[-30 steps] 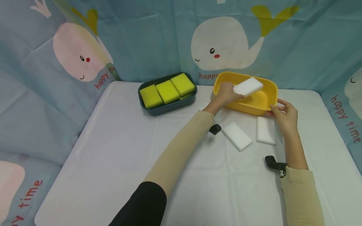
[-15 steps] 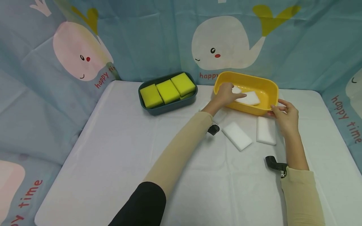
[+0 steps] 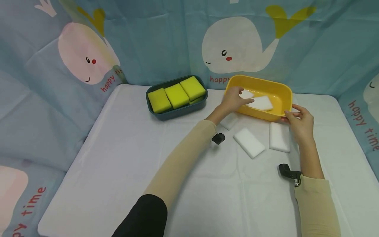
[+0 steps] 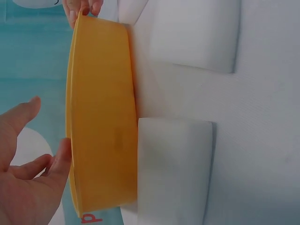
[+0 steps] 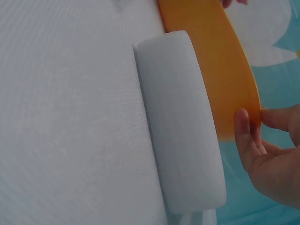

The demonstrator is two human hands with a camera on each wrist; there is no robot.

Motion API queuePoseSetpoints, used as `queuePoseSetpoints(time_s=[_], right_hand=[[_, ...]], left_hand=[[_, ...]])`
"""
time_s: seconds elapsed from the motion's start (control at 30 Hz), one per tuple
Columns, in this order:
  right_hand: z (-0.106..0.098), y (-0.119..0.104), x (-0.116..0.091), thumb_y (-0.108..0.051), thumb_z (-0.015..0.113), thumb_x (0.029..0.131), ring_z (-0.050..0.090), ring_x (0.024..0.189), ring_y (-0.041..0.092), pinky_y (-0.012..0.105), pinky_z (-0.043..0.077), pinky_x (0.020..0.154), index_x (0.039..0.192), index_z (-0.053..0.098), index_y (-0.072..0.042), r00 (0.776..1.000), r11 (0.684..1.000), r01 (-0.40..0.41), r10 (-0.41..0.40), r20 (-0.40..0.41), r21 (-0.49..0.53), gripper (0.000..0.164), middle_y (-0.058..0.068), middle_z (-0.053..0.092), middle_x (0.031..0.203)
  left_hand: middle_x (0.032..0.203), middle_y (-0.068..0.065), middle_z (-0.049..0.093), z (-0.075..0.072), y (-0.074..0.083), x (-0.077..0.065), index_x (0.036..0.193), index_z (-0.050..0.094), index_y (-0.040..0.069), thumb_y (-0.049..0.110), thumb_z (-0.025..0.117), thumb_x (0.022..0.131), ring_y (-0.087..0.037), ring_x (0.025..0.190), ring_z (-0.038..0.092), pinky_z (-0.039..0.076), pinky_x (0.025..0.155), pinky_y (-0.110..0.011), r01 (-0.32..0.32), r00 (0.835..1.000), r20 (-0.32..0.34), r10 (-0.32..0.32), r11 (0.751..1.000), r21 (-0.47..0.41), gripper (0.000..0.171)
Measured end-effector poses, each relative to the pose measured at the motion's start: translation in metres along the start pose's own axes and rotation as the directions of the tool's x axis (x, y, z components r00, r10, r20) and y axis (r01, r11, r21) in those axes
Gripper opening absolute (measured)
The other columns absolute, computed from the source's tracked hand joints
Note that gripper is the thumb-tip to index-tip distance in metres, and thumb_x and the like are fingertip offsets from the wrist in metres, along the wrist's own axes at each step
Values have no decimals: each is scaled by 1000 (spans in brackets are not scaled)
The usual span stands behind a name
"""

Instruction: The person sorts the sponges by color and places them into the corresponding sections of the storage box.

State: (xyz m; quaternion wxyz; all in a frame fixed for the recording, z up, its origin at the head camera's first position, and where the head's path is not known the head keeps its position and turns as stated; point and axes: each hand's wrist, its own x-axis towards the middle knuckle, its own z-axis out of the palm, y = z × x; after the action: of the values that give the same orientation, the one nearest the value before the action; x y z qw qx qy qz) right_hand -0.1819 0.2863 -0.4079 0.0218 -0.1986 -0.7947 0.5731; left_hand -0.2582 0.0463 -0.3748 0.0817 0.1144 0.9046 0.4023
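Note:
My left hand [image 3: 232, 99] hovers over the left end of the yellow plastic tub [image 3: 284, 93], with thumb and fingers apart and nothing between them. Two white sponges [image 3: 261, 103] lie inside the tub, one partly hidden by that hand. At the tub's front right corner, my right hand [image 3: 300, 121] pinches the rim between thumb and fingers, as the right wrist view also shows. In front of the tub lie three more white sponges: one by the left wrist [image 3: 229, 121], a slanted middle sponge [image 3: 248, 143] and a right sponge [image 3: 279, 137] near my right hand.
A dark green tub [image 3: 177, 113] holding several yellow sponges [image 3: 176, 95] stands left of the yellow one. Behind both hangs a blue whale-print cloth [image 3: 165, 39]. A white cloth [image 3: 124, 158] covers the table.
My left hand has lowered a white sponge into the yellow tub, let go of it and drawn back slightly left. The right hand keeps its hold on the rim.

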Motion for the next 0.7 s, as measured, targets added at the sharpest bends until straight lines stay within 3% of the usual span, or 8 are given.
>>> queuePoseSetpoints(time_s=[0.33, 0.5, 0.7], right_hand=[[0, -1, -1, -16, 59, 108, 66, 67, -8, 5, 55, 72, 165, 32, -5, 1000, 997, -10, 9, 10, 70, 64, -6, 53, 99], [-1, -1, 0, -16, 59, 108, 66, 67, -9, 5, 55, 72, 165, 32, -5, 1000, 996, -13, 12, 13, 83, 64, -5, 53, 99], [0, 0, 0, -18, 59, 108, 66, 68, -10, 5, 55, 73, 165, 31, -6, 1000, 998, -15, 15, 12, 54, 64, -7, 53, 99]], left_hand=[[144, -15, 61, -12, -14, -19, 147, 58, 0, 24, 78, 99, -21, 113, 69, 58, 88, -17, -58, 998, -45, 51, 981, -185, 58], [140, -13, 61, -19, -25, -29, 145, 60, 2, 21, 77, 100, -21, 117, 66, 56, 93, -16, -83, 992, -107, 60, 972, -219, 52], [136, -21, 63, -24, -43, -37, 140, 62, -3, 15, 75, 100, -27, 120, 63, 55, 101, -20, -158, 974, -198, 110, 956, -246, 46]])
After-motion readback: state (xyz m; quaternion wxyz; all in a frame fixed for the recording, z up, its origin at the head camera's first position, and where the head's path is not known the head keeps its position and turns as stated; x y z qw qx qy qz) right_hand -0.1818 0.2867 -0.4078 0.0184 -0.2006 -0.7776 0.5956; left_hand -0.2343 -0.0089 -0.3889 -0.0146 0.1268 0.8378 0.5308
